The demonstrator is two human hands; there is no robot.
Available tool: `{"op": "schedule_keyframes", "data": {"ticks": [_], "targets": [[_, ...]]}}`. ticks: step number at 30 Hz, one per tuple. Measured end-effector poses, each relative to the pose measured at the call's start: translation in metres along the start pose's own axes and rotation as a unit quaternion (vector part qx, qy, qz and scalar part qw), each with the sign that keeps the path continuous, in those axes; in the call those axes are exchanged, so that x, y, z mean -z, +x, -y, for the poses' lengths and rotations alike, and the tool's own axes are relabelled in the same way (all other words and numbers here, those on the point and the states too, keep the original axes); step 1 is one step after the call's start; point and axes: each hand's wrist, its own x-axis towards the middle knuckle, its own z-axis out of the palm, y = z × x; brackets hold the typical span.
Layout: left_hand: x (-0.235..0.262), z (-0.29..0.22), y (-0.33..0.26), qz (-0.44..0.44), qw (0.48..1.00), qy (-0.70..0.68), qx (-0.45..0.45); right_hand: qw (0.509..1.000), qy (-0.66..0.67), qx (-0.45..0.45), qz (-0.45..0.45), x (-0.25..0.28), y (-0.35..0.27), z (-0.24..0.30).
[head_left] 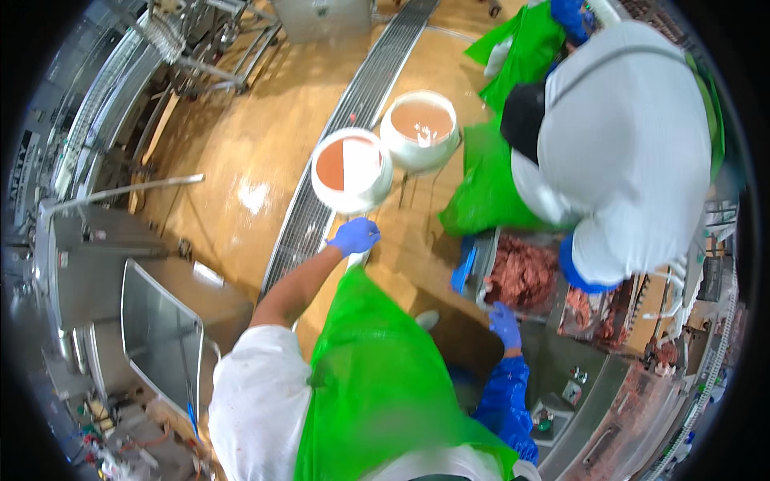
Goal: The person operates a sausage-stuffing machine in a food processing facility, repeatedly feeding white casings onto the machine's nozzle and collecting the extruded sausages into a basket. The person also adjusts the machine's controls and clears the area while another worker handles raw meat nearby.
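My left hand [354, 237], in a blue glove, reaches forward just short of a white round bucket [370, 198] with orange-pink liquid in it. Its fingers are curled in, and anything inside them is hidden. A second white bucket [417, 158] with similar liquid stands beside the first, farther right. On my right, a metal tub [483, 303] holds a heap of ground red meat [521, 272]. My gloved right hand [505, 325] is closed at the tub's near rim, its fingertips by the edge.
A co-worker in white [630, 136] bends over the meat from the right, a blue-sleeved arm [589, 268] at the tub. Green aprons hang close by. A metal floor drain [353, 100] crosses the wet floor. Steel machinery [104, 264] stands left; a meat-filled steel trough [626, 425] lies lower right.
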Motion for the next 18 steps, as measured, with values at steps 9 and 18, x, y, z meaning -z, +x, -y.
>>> {"op": "schedule_keyframes", "data": {"ticks": [9, 18], "targets": [[0.037, 0.113, 0.194, -0.064, 0.985, 0.043, 0.157, 0.967, -0.149, 0.203, 0.034, -0.186, 0.031, 0.064], [-0.016, 0.149, 0.165, 0.054, 0.948, 0.296, -0.102, 0.866, -0.404, 0.274, 0.110, -0.360, 0.124, 0.319]]}}
